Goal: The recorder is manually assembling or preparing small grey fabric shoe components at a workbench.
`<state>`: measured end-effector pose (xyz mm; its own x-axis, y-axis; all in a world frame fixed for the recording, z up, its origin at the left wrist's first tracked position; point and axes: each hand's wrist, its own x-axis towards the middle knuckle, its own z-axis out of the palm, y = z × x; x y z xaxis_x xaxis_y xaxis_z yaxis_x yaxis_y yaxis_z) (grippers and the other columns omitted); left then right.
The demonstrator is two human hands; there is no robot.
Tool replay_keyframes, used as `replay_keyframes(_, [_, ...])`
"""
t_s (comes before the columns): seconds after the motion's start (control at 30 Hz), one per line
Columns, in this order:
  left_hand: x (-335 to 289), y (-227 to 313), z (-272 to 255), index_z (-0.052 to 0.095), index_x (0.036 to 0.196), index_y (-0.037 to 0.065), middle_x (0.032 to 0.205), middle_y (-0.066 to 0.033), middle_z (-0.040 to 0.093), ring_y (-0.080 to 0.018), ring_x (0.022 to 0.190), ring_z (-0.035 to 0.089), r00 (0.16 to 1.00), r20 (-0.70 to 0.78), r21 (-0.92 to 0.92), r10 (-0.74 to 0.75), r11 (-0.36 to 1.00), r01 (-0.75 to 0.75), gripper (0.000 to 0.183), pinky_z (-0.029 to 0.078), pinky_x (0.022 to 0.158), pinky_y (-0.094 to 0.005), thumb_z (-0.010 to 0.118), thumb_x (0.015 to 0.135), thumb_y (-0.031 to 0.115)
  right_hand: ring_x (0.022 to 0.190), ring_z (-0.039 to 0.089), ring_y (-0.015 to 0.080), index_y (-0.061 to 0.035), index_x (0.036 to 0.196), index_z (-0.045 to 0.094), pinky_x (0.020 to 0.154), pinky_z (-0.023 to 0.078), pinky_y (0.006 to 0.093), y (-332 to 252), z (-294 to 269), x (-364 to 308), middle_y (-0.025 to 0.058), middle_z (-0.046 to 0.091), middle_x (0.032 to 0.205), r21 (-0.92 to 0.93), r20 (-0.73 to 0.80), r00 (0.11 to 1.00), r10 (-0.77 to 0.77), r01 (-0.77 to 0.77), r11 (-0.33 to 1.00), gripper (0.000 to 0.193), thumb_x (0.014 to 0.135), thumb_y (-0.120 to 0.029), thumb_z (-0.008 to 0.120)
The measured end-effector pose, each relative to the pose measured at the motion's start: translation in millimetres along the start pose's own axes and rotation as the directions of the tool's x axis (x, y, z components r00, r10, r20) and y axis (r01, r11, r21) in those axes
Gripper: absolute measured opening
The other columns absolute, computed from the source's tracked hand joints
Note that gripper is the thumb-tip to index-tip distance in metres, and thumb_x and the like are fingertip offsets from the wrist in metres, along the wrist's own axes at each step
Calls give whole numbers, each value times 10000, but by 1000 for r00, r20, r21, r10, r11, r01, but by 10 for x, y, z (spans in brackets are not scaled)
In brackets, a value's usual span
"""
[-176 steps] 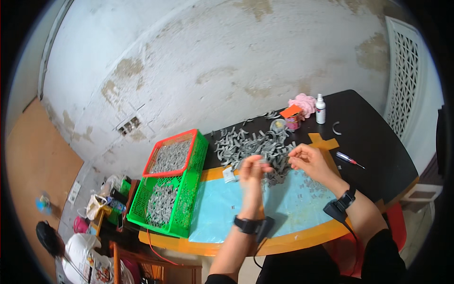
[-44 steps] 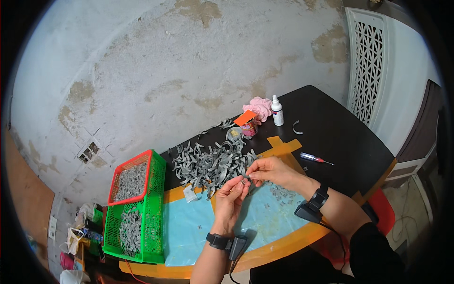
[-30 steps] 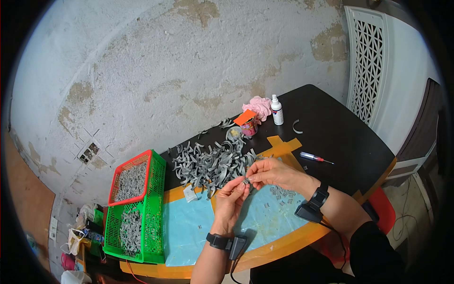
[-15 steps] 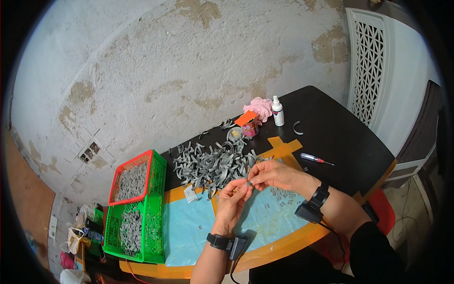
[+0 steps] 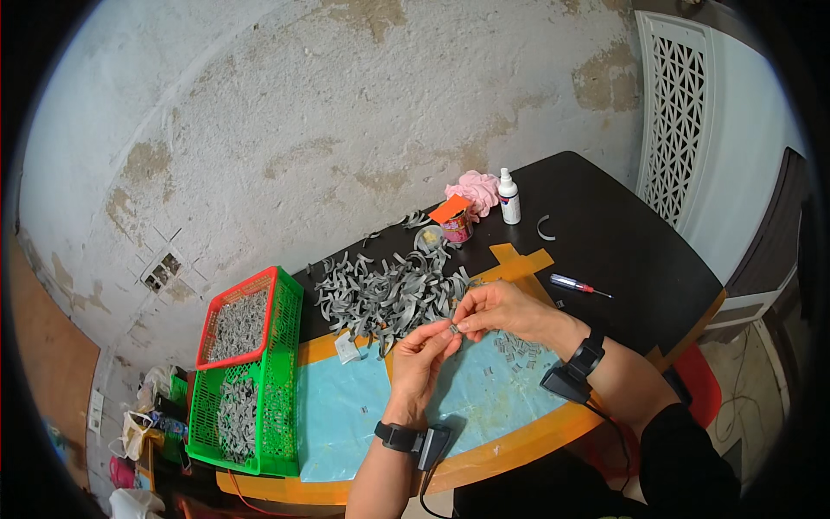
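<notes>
My left hand (image 5: 421,363) and my right hand (image 5: 500,311) meet over the blue sheet, fingertips pinched together. Between them is a small grey piece (image 5: 454,329), largely covered by the fingers; its exact kind is too small to make out. Just beyond the hands lies a heap of curved grey strips (image 5: 380,294), reaching close to the left fingers. Under the right wrist, several small grey pieces (image 5: 517,349) are scattered on the light blue plastic sheet (image 5: 333,424).
At the left stands a green basket (image 5: 288,415) with grey pieces, a red-rimmed basket (image 5: 205,350) resting on it. Further back are a pink cloth (image 5: 474,188), a white spray bottle (image 5: 508,201) and a tin (image 5: 458,227). A screwdriver (image 5: 575,284) lies right on the black table (image 5: 622,233).
Both hands stay together around the small grey piece, with slight finger shifts; a bit more of it shows now. The whole view has shifted slightly. The heap and baskets look unchanged.
</notes>
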<state>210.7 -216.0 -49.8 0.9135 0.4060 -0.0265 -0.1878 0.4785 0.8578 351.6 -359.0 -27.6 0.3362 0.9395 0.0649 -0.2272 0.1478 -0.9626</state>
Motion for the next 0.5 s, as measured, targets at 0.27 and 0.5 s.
replay_keyframes(0.27, [6,-6,-25,651,1027,-36,946,-121,675,-199,843,675,999,38,224,3,975,-11,175,564,797,-286,622,854,-30,653,638,128,2,903,590,590,501,226,-81,-20,-31,76,652,769,-95,-20,1000,18,-19,995,160,812,-69,701])
replay_keyframes(0.5, [-10,74,45,649,1045,-46,957,-126,676,-193,843,672,1000,11,124,-26,992,25,203,558,798,-290,631,843,-38,642,641,127,0,857,595,585,503,220,-27,-11,2,73,653,738,-186,-74,996,-40,26,982,125,808,-41,702])
